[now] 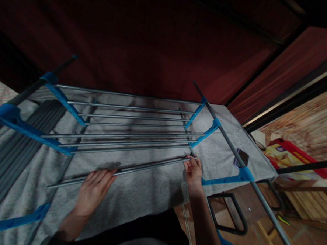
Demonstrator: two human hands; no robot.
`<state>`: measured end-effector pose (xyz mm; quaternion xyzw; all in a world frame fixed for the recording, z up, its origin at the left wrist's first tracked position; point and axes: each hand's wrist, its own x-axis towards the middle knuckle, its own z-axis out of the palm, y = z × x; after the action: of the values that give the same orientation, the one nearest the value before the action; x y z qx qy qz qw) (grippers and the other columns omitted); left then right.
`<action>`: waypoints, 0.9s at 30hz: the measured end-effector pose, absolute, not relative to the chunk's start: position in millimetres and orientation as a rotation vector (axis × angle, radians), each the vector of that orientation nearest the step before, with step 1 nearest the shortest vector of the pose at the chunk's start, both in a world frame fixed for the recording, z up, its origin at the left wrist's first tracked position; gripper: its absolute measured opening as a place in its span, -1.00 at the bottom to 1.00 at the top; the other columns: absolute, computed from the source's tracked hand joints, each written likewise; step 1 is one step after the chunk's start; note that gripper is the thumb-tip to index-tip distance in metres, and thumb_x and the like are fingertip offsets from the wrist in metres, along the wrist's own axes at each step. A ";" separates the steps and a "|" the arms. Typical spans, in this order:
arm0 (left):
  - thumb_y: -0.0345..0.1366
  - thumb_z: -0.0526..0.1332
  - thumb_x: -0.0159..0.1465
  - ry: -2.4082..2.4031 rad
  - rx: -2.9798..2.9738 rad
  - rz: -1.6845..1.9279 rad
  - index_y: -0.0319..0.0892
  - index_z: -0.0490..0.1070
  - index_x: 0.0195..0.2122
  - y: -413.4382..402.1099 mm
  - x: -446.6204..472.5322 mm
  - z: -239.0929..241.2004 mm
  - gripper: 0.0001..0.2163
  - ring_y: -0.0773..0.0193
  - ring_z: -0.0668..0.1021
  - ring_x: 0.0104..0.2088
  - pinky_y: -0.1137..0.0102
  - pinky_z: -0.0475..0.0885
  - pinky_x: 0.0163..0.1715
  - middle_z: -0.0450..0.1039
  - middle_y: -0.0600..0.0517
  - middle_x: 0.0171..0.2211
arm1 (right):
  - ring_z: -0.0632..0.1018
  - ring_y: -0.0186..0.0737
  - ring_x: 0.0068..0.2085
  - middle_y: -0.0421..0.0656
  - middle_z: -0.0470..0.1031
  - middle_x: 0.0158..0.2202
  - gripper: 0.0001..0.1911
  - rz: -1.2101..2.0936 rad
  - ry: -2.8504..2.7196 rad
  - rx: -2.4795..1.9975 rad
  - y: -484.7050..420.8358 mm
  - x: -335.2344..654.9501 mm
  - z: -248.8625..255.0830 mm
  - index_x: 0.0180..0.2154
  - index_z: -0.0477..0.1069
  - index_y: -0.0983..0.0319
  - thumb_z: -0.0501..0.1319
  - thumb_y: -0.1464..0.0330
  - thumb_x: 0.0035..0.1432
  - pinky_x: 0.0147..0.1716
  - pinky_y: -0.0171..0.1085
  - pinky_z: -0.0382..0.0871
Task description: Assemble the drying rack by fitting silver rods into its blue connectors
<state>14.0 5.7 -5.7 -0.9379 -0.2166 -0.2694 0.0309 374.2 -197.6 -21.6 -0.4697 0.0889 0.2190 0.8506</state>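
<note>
1. Grey metal rod (152, 166) in both hands, on the near side of the rack (129, 135), over the grey cloth (139, 195); whether it touches that cloth, can't tell!
2. Left hand (95, 186) closed over it from above, palm out of sight, fingers covering a stretch of tube.
3. Right hand (193, 170) pinching near the right end, and the fingers mask the very tip.
4. Doubled line just right of the left hand: joint or second tube, hard to call.
5. Direction now: long axis left to right on a slant, left end nearer, right end farther.
6. Over on the left, a bundle of tubes (20, 143) is cut off by the picture's edge, a near blue bracket (16, 222) cropped too.
7. Out right, a phone (243, 159) lies partly behind a rack pole (230, 143); beyond, a red-and-yellow box (291, 156), its lettering blurred.
</note>
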 end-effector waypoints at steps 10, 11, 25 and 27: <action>-0.26 0.05 0.54 -0.630 -2.950 -0.695 -0.07 0.47 0.10 -0.4 40.2 -0.6 -0.75 0.15 0.54 -0.23 0.23 0.35 -0.15 0.56 0.05 -0.27 | 0.61 -0.42 -0.43 -0.40 0.60 -0.44 -0.61 0.445 0.219 -1.050 -216.6 375.8 -24.8 -0.35 0.36 0.13 0.56 0.26 0.00 -0.20 -0.34 0.62; -0.27 0.05 0.54 -0.620 -2.949 -0.690 -0.07 0.46 0.10 -1.0 40.9 -0.5 -0.76 0.16 0.54 -0.23 0.23 0.35 -0.16 0.55 0.06 -0.28 | 0.61 -0.42 -0.43 -0.39 0.60 -0.44 -0.64 0.446 0.218 -1.065 -217.7 376.1 -25.0 -0.35 0.37 0.13 0.55 0.25 0.02 -0.20 -0.34 0.61; -0.48 0.02 0.47 -0.633 -3.030 -0.418 -0.13 0.46 0.16 -12.3 50.6 -13.3 -0.65 0.14 0.57 -0.10 0.21 0.44 0.01 0.57 -0.02 -0.14 | 0.69 -0.16 -0.05 -0.18 0.70 -0.18 -0.71 0.807 0.082 -1.197 -197.5 323.8 -38.6 -0.26 0.56 0.14 0.54 0.27 -0.05 0.11 -0.06 0.59; -0.52 0.02 0.45 -0.622 -3.050 -0.393 -0.13 0.43 0.21 -14.1 55.0 -17.3 -0.61 0.16 0.57 -0.05 0.23 0.43 0.07 0.58 -0.03 -0.08 | 0.70 -0.15 -0.05 -0.18 0.71 -0.19 -0.73 0.835 0.087 -1.205 -192.8 309.7 -40.9 -0.29 0.56 0.14 0.54 0.27 -0.04 0.13 -0.04 0.58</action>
<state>55.0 -14.1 -17.3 -0.9721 -0.1984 -0.1252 0.0020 309.7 -192.8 -40.9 -0.5499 0.0398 0.3808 0.7423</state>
